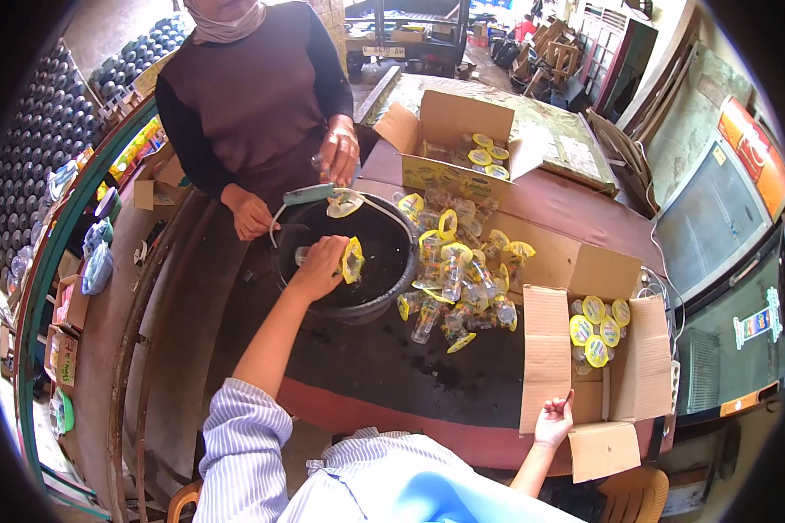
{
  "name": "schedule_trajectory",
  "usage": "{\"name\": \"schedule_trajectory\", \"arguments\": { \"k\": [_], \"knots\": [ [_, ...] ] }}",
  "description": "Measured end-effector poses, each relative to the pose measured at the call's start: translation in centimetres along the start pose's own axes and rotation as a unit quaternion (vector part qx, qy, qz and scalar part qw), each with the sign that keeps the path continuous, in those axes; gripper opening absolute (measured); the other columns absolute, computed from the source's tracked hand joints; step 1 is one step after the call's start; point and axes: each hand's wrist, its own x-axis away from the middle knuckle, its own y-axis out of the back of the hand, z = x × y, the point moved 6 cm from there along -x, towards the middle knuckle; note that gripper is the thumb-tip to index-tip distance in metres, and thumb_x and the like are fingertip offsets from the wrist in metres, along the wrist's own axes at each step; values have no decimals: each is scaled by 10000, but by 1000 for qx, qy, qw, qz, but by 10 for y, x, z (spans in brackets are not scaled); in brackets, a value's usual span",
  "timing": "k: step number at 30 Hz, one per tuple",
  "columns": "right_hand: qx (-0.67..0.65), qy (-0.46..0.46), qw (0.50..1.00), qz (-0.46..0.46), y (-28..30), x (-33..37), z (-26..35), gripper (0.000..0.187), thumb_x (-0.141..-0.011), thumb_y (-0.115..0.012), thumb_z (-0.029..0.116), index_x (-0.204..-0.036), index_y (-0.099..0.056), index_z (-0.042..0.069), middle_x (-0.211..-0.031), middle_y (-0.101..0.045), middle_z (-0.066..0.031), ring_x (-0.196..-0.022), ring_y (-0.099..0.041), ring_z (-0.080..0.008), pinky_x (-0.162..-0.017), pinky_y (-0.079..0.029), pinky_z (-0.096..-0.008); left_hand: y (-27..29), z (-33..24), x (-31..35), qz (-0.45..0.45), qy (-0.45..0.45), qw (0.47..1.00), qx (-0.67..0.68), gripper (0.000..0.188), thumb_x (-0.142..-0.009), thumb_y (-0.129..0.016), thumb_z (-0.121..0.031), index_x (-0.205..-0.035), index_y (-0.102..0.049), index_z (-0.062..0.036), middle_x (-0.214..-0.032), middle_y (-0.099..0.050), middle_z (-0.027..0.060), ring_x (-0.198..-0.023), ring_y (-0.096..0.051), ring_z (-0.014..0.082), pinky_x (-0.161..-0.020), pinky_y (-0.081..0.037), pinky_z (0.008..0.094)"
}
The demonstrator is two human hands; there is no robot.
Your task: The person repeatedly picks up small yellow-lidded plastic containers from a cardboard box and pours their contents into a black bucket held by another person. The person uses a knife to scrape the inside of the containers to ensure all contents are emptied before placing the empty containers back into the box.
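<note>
Over a dark bucket (pixel 407 261), my left hand (pixel 321 268) is closed around a clear plastic cup (pixel 351 260) with a yellow lid. The cup lies sideways in my grasp, its middle hidden by my fingers. My right hand (pixel 553 424) is beside the near flap of an open cardboard box (pixel 545 349), palm up with fingers loosely bent and nothing visible in them. Inside that box stand several yellow-lidded cups (pixel 597 331). A heap of similar cups (pixel 453 270) lies on the table between bucket and box.
Across the bucket a person (pixel 253 113) has one hand at its handle (pixel 310 193) and the other around a clear item. Another open carton (pixel 453 157) with cups stands at the back. A glass-door cabinet (pixel 715 227) is at right, stacked bottles (pixel 39 148) at far left.
</note>
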Motion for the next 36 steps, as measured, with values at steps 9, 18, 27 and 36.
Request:
{"name": "schedule_trajectory", "arguments": {
  "k": [9,18,27,36],
  "knots": [
    [-51,-38,998,13,2,-2,0,292,-836,-479,168,-1122,-518,125,-701,-552,13,-675,-501,-104,-635,-398,-268,-9,8,-10,109,-82,974,-183,536,-588,-603,-25,-1090,-418,-66,-988,-479,70,-936,-455,247,-773,-373,358],
    [-194,-39,979,57,-5,3,13,267,-834,-467,127,-1088,-546,115,-715,-516,14,-716,-459,-108,-650,-344,-275,-19,-3,-25,230,-123,913,-313,521,-553,-653,-53,-1029,-460,-137,-909,-504,31,-928,-465,202,-770,-358,320],
    [-223,34,966,129,18,-29,47,279,-866,-429,145,-1129,-498,83,-763,-505,3,-798,-439,-136,-692,-334,-288,-26,-8,-43,259,-132,884,-365,442,-534,-690,-104,-924,-490,-163,-840,-527,-5,-902,-485,175,-764,-350,300],
    [-202,31,970,129,16,-30,47,245,-875,-416,147,-1057,-552,55,-747,-479,-33,-765,-444,-144,-666,-339,-277,-30,-5,-51,299,-102,850,-421,145,-683,-585,-164,-826,-582,-189,-807,-572,-20,-839,-526,149,-749,-355,297]
  ]
}}
